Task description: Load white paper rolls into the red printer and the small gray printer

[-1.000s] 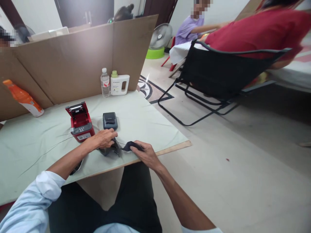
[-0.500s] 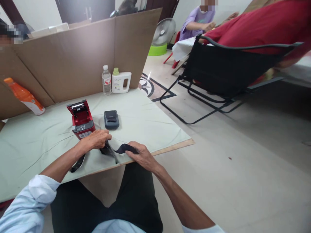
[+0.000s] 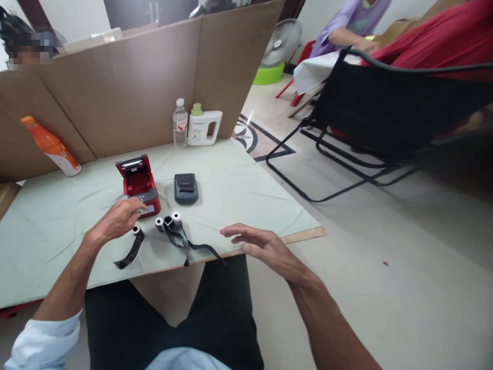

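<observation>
A red receipt printer stands on the table with its lid raised. My left hand is at the printer's front left corner, fingers loosely bent with nothing visible in them; whether they touch the printer I cannot tell. Below that hand lies a small paper roll with a dark strip unwound from it. Several more small rolls are bunched in front of the printer, their black tails trailing to the table edge. My right hand hovers open to their right, fingers stretched. A dark grey portable printer lies beyond the rolls.
A clear water bottle, a white jug and a leaning orange bottle stand along a cardboard partition. To the right are a black folding chair, a fan and other people.
My right hand has let go of the black strip, which now lies on the table. My left hand has moved left from the rolls to the red printer's front. The view has shifted slightly.
</observation>
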Motion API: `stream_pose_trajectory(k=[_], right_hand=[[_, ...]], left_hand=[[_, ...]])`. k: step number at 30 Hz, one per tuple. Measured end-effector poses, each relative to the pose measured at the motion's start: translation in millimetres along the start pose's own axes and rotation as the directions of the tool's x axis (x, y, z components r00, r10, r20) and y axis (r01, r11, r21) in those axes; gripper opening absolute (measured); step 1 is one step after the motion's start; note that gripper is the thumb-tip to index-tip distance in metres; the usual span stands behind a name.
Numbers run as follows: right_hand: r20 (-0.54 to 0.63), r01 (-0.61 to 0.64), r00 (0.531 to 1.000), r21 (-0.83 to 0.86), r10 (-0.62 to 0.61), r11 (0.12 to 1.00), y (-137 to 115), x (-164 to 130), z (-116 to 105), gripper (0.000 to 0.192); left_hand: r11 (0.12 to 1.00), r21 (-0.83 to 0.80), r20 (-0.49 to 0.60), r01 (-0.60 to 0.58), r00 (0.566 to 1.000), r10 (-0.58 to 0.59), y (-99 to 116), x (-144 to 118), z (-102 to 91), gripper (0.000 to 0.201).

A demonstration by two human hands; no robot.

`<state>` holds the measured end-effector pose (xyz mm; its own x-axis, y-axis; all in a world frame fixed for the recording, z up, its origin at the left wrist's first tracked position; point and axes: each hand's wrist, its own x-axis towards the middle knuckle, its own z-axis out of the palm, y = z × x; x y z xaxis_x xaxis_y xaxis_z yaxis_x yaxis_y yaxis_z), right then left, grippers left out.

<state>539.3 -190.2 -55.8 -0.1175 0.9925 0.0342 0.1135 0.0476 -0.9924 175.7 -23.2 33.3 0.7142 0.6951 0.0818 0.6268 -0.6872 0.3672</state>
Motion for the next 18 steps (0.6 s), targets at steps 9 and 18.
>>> stream_pose_trajectory(k=[9, 18], right_hand=[[0.081, 0.111, 0.99, 0.017, -0.112, 0.994, -40, 33, 64, 0.023], [0.191, 0.085, 0.977, 0.052, -0.093, 0.995, -45, 65, 130, 0.031]], left_hand=[[0.996, 0.014, 0.071, 0.092, 0.993, -0.093, -20, -52, 25.6, 0.043], [0.997, -0.047, -0.067, 0.061, 0.996, -0.065, -14, -60, 35.0, 0.02]])
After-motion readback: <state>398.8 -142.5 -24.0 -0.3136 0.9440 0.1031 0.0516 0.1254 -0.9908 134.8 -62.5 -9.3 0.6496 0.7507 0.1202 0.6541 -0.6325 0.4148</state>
